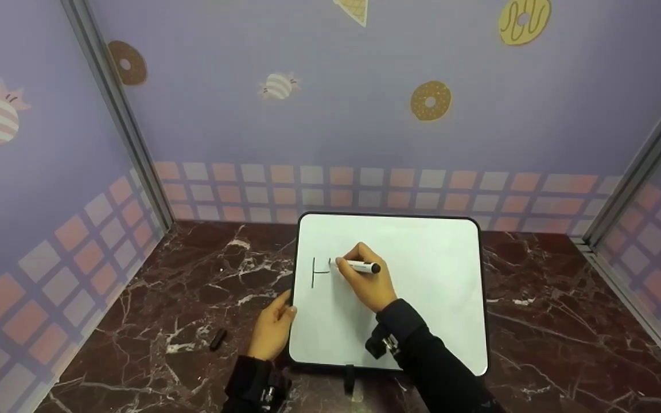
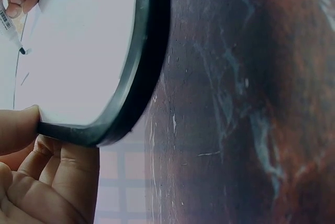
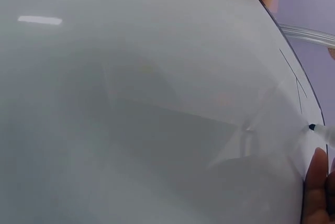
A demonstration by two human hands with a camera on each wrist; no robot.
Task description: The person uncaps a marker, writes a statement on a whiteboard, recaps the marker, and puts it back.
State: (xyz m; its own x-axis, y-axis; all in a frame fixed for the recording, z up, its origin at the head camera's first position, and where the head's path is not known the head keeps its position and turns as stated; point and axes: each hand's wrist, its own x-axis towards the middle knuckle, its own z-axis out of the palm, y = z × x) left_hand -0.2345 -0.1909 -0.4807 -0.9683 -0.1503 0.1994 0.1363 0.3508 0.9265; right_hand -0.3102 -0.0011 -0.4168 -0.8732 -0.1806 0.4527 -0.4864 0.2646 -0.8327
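Note:
A whiteboard (image 1: pixel 422 321) with a thin black frame stands in front of me. My left hand (image 1: pixel 272 328) grips its left edge; in the left wrist view the thumb (image 2: pixel 21 127) lies on the front and the fingers curl behind the frame. My right hand (image 1: pixel 369 281) pinches a white marker (image 1: pixel 359 265) with a black end. The marker's dark tip (image 3: pixel 312 127) is right at the board surface in the right wrist view. Thin black strokes (image 1: pixel 314 274) show on the board's upper left: a long upright line, a crossbar, and a short mark by the tip.
On the dark red marbled table (image 1: pixel 193 310), a small black marker cap (image 1: pixel 218 339) lies left of my left hand. A black piece (image 1: pixel 349 378) sticks out at the board's bottom edge. Patterned wall panels (image 1: pixel 342 137) with metal corner posts (image 1: pixel 124 115) enclose the table.

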